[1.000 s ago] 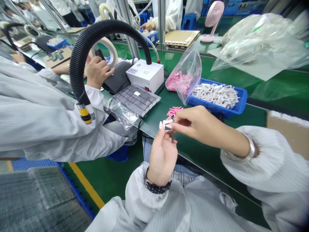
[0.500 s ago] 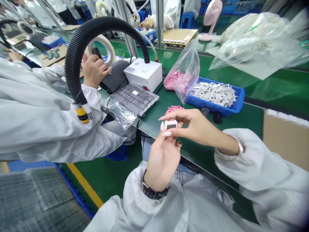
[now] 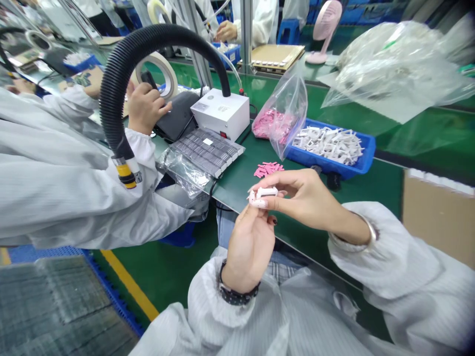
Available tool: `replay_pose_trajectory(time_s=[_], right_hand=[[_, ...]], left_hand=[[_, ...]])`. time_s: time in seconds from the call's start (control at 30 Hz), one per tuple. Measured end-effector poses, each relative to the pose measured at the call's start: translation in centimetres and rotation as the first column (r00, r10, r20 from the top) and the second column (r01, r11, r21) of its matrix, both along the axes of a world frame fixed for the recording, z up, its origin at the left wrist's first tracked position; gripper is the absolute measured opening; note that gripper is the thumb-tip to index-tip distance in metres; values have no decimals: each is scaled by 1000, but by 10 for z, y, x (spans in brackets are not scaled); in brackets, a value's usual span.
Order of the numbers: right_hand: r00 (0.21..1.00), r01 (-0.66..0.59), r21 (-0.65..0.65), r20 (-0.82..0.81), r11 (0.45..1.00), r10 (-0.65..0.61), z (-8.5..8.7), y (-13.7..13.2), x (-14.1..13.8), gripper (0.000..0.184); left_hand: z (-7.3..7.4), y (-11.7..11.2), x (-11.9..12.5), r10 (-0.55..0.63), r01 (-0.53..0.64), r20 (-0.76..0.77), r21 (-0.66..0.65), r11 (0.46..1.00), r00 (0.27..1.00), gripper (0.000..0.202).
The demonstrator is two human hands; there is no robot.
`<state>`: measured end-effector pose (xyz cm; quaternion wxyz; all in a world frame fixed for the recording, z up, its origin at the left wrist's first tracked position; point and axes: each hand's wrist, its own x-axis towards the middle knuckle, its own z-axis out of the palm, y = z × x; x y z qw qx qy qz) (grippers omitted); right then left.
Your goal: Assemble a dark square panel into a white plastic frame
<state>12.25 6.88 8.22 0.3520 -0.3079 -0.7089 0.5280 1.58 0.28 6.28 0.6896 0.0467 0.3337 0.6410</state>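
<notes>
A small white plastic part (image 3: 266,193) is pinched between both my hands just off the near edge of the green table (image 3: 260,198). My left hand (image 3: 249,242) comes up from below, fingertips closed on the part's left end. My right hand (image 3: 302,195) reaches in from the right, thumb and fingers closed on its right side. A little pile of pink pieces (image 3: 267,168) lies on the table just beyond the hands. Behind it stand a blue bin of white parts (image 3: 334,146) and a clear bag of pink pieces (image 3: 282,118).
A co-worker in a white coat sits at my left, one hand (image 3: 146,109) on a black device. A black ribbed hose (image 3: 122,69) arches to a white box (image 3: 221,113). A tray of grey parts (image 3: 208,151) lies beside it. A cardboard box (image 3: 438,217) stands at right.
The white part has been turned between my fingers and its dark window no longer faces me. My right hand shifted slightly down, uncovering the pink pile.
</notes>
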Motion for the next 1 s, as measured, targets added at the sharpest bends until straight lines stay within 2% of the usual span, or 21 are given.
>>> replay_pose_trajectory(time_s=[0.13, 0.23, 0.37, 0.53, 0.7, 0.8, 0.9, 1.0], right_hand=[[997, 9, 113, 79, 994, -18, 3, -2, 5, 23], [998, 7, 66, 54, 998, -11, 2, -3, 8, 17], [999, 11, -10, 31, 1000, -10, 0, -3, 12, 17], [995, 16, 58, 95, 998, -22, -3, -2, 18, 25], [997, 72, 83, 36, 994, -75, -10, -2, 25, 17], [997, 37, 108, 60, 993, -44, -12, -1, 32, 20], [997, 23, 159, 74, 987, -35, -13, 0, 43, 22], [995, 77, 167, 51, 983, -86, -16, -1, 61, 17]], left_hand=[[0, -4, 1, -39, 39, 7, 11, 999, 999, 23], [-1, -5, 3, -53, 53, -2, -2, 999, 999, 23], [-1, -3, 6, -65, 65, 0, -57, 996, 998, 22], [1, -1, 10, -76, 79, 38, -70, 994, 996, 23], [2, 1, 13, -105, 106, 18, -73, 992, 994, 22], [2, 2, 17, -119, 118, -3, -73, 990, 993, 20], [0, 4, 24, -159, 157, -23, -57, 986, 987, 20], [-5, 10, 36, -232, 231, -47, -27, 973, 972, 21]])
